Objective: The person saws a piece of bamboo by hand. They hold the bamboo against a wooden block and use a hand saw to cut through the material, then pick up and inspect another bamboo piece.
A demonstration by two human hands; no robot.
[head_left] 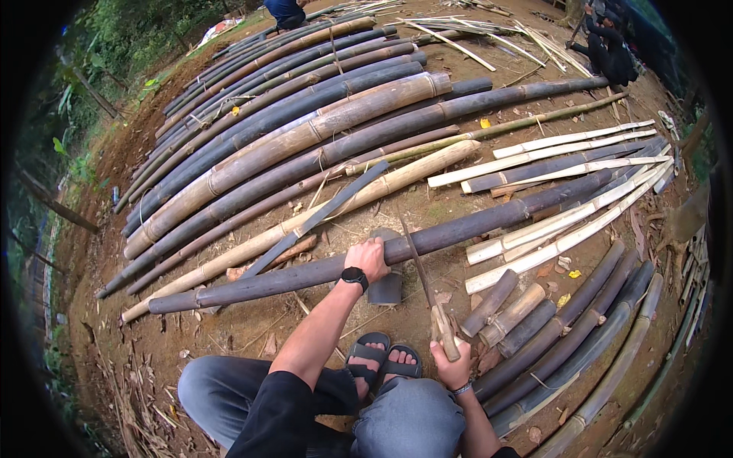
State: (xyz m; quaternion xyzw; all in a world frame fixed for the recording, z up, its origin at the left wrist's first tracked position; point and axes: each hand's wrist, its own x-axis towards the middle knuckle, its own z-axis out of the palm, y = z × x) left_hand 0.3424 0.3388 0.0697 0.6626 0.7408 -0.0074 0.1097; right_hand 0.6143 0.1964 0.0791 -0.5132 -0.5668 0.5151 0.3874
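Note:
A long dark bamboo pole [321, 269] runs across in front of me, rising to the right. My left hand [368, 258], with a dark watch on its wrist, is closed over the pole and presses on it. In my right hand [452, 363] is the wooden handle of a hand saw [416, 263]. Its long narrow blade lies across the pole just right of my left hand, tip pointing away from me. Under the pole, beside my left hand, shows a short dark bamboo piece [385, 290]. Whether the blade has bitten into the pole is too small to tell.
Many whole bamboo poles [290, 145] lie side by side beyond. Pale split strips [565, 221] rest at the right, over the pole's far part. Short cut pieces [515, 313] and more poles [588, 359] lie near my right arm. Two people [608, 49] crouch far back.

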